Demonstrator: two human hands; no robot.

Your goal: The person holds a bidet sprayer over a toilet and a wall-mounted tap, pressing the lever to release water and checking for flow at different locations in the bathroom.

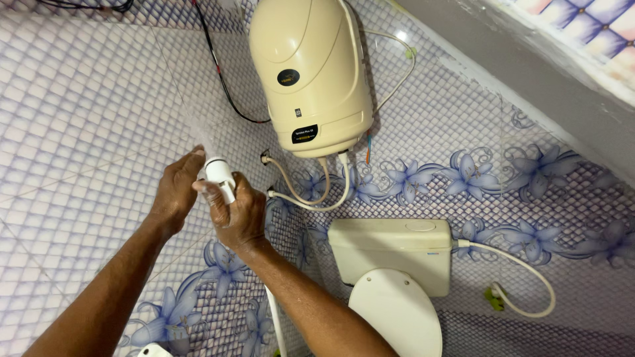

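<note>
Both my hands are raised against a tiled wall [86,119] patterned with small lilac squares. My right hand [239,213] grips a small white cylindrical fitting [219,177], which looks like a white hand-shower head. My left hand [177,190] is beside it, fingers curled around the fitting's left side and touching it. A thin white hose [274,317] hangs down below my right wrist.
A cream water heater [311,73] hangs on the wall at upper centre, with white hoses [311,198] and a black cable [221,79] running from it. Below right stand a cream cistern [390,251] and a white toilet lid [397,314]. A window ledge [516,73] crosses the upper right.
</note>
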